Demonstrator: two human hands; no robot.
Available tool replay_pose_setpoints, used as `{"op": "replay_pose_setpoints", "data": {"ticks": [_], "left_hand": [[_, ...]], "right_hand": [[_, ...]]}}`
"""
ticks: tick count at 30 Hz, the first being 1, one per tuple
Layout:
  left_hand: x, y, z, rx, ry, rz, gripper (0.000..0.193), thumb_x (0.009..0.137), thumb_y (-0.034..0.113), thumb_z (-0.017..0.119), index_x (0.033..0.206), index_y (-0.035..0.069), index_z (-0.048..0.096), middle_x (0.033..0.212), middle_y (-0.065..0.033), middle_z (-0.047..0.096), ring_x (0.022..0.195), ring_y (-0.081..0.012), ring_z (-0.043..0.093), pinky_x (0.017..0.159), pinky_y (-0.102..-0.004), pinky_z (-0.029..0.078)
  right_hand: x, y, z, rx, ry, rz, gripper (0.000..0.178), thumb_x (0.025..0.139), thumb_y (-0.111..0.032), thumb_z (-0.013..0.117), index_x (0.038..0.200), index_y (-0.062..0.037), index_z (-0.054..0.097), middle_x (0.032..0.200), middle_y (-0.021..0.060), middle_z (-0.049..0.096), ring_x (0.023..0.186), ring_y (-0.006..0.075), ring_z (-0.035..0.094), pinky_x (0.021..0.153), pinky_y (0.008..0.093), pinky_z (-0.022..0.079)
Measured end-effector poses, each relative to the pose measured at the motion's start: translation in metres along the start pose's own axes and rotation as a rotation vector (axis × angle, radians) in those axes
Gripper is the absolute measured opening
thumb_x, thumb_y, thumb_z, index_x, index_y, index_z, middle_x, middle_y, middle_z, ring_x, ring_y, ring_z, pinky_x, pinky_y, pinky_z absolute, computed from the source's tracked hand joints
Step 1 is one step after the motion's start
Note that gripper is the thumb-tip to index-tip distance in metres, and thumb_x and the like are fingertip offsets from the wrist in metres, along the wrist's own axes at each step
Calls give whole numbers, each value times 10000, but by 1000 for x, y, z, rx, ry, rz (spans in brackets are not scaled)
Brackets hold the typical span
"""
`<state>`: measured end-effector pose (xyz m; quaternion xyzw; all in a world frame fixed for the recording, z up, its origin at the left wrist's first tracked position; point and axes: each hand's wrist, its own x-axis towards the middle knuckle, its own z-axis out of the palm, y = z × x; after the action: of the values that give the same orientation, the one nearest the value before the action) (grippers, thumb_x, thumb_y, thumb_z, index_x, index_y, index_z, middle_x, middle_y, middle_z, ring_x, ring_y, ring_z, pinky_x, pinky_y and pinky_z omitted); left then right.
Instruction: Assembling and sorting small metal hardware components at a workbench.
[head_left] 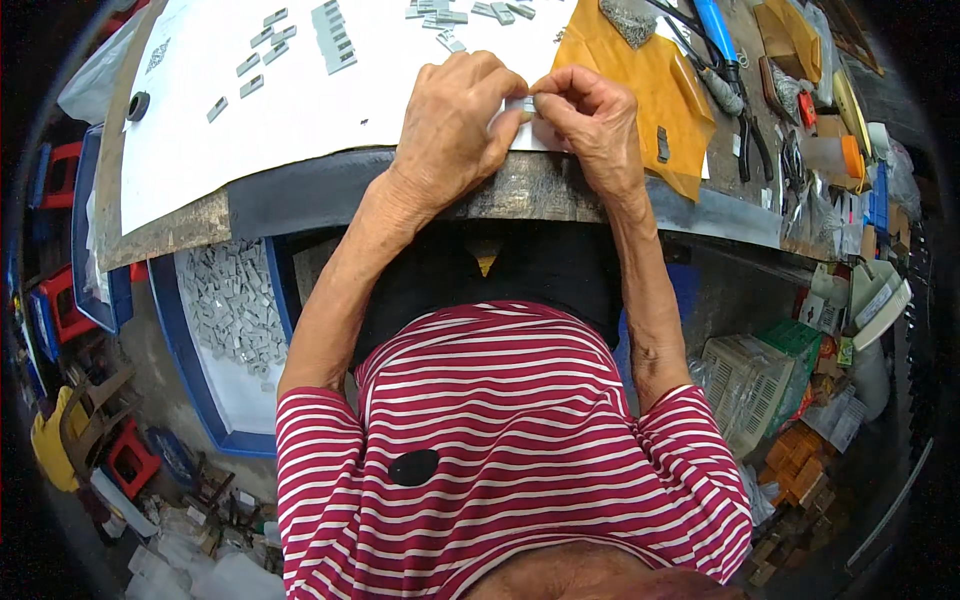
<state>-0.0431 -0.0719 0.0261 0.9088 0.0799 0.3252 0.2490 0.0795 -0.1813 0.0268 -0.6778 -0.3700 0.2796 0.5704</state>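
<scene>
Currently both hands meet at the near edge of the workbench, over the front margin of the white sheet that covers most of its top. Left hand and right hand are drawn together, fingertips pinched from either side on one small grey piece; it is mostly hidden by the fingers, so its shape is hard to make out, probably a short rectangular block like the others. Piece sits just above the bench's near edge, about midway along it.

More small grey blocks lie in loose rows toward the far left of the sheet, others along the far edge. Yellow-brown envelope lies just right of the right hand, touching the sheet. Pliers with blue handle and other tools crowd the bench's right end. Below the bench's left part, a blue-rimmed tray holds a heap of grey blocks
</scene>
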Motion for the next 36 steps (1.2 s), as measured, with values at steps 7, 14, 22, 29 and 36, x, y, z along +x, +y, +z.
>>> {"op": "replay_pose_setpoints", "data": {"ticks": [7, 14, 22, 29, 36], "left_hand": [[-2, -3, -1, 29, 14, -11, 172, 694, 60, 654, 858, 39, 607, 816, -75, 587, 787, -224, 554, 694, -332, 409], [-4, -11, -12, 54, 28, -59, 162, 701, 59, 647, 855, 32, 605, 795, -72, 595, 786, -216, 558, 704, -333, 409], [-17, -36, -43, 147, 52, -146, 120, 715, 56, 619, 825, 9, 607, 788, -92, 599, 720, -203, 577, 643, -317, 467], [-39, -71, -89, 250, 51, -378, 167, 740, 114, 624, 873, 14, 635, 819, -91, 627, 703, -170, 559, 646, -289, 479], [-45, -98, -100, 366, 47, -475, 228, 731, 172, 641, 888, 6, 646, 800, -105, 608, 687, -172, 552, 638, -292, 479]], "right_hand": [[-1, -4, 4, 105, -2, 25, 108, 785, -69, 573, 821, 23, 615, 613, -33, 522, 514, 15, 441, 446, 154, 346], [-1, -1, 5, 249, 19, 51, 150, 842, -82, 533, 869, 51, 595, 669, 31, 563, 498, 49, 460, 439, 176, 368], [-3, -2, 4, 263, 16, 79, 143, 837, -56, 523, 871, 66, 588, 688, 61, 566, 507, 62, 460, 439, 189, 368], [-3, -4, 5, 236, -31, 66, 150, 844, -63, 515, 880, 65, 585, 685, 57, 565, 504, 57, 458, 437, 189, 364], [-3, -2, 7, 221, -37, 65, 150, 848, -71, 516, 880, 57, 588, 678, 46, 558, 504, 53, 452, 435, 185, 362]]}}
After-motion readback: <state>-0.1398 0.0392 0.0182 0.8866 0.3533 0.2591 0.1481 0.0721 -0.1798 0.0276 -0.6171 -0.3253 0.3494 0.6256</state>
